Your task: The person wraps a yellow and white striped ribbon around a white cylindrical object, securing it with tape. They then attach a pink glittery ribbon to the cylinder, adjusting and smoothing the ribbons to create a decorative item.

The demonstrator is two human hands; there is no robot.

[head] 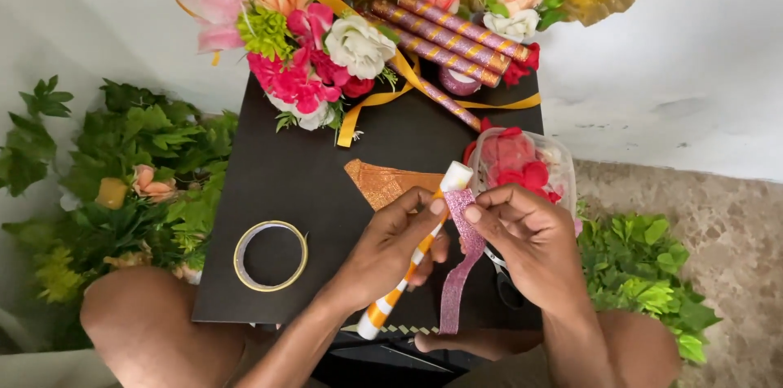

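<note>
My left hand (397, 248) grips an orange-and-white striped stick (390, 302) with a white tip near the top, held slanted over the black board (310, 192). My right hand (528, 237) pinches a strip of pink glitter ribbon (458, 270) against the upper end of the stick; the ribbon hangs down between my hands. Both hands hover close together over the board's right half.
A clear tape ring (270, 255) lies left on the board. A clear tub of red petals (522, 164), several glitter-wrapped sticks (453, 39), an orange glitter sheet (383, 182), artificial flowers (314, 37) and scissors (506, 282) sit around. Green leaves (130, 168) flank both sides.
</note>
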